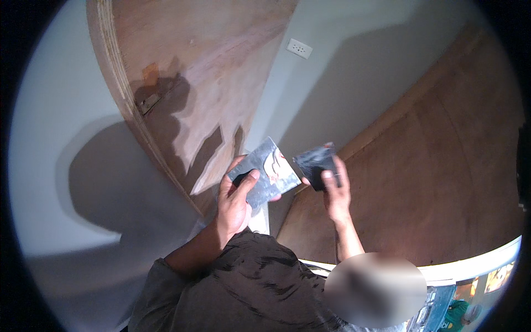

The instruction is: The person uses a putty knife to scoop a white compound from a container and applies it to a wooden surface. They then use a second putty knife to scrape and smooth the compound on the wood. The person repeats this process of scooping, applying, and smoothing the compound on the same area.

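Observation:
My left hand [235, 199] grips a flat grey rectangular case-like thing [257, 191] by its lower left side, with the thumb across its face. A white and red figure is printed on that face. To the right, my right hand [338, 195] holds a dark, flat, glossy thing [312, 162] of similar shape, with a small red patch at its top corner. Motion blurs it, so its exact kind cannot be told. The two flat things are close together but apart. Both are held up in front of my dark shirt [249, 286].
Brown wooden panels [415, 166] curve to the right, and a wooden surface with a layered edge [120, 79] rises at the left. A pale wall between bears a white power outlet [299, 48]. At the lower right is a person in green [456, 315]. Shadows fall across the surfaces.

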`<state>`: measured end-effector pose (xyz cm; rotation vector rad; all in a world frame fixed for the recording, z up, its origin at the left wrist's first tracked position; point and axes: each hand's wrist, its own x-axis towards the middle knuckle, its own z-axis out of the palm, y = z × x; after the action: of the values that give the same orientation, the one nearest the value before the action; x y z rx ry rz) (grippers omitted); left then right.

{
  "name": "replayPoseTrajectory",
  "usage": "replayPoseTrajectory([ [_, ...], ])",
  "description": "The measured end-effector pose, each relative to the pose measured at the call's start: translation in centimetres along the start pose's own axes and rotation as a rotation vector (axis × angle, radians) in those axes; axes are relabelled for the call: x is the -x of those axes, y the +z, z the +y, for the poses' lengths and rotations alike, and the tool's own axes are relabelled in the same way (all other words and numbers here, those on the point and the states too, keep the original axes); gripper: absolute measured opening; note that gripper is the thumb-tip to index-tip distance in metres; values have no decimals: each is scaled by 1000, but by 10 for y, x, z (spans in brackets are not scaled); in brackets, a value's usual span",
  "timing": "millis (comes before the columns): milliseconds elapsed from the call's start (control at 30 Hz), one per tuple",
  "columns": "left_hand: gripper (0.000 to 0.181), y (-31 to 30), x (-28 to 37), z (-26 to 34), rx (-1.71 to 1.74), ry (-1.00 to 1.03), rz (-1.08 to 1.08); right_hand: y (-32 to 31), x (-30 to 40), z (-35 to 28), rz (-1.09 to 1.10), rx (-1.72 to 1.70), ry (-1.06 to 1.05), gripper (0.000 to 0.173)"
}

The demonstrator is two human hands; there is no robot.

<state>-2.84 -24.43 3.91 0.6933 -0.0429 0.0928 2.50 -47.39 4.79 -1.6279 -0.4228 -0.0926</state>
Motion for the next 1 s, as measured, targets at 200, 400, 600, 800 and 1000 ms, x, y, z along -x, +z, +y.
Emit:
replayPoseTrajectory([
  [200,30,-4,-8,-18,-422,382,78,39,22,-25,173,-365,183,55],
  [400,45,13,11,-19,-828,484,32,54,17,-24,199,-504,200,54],
  [600,38,8,11,-17,-277,130,51,31,-5,-42,158,-50,-235,56],
  [800,34,-2,-6,8,77,-122,12,24,-11,-11,-373,520,-707,54],
  [1000,35,-5,-7,14,60,-76,31,9,-44,-4,-317,831,-416,62],
])
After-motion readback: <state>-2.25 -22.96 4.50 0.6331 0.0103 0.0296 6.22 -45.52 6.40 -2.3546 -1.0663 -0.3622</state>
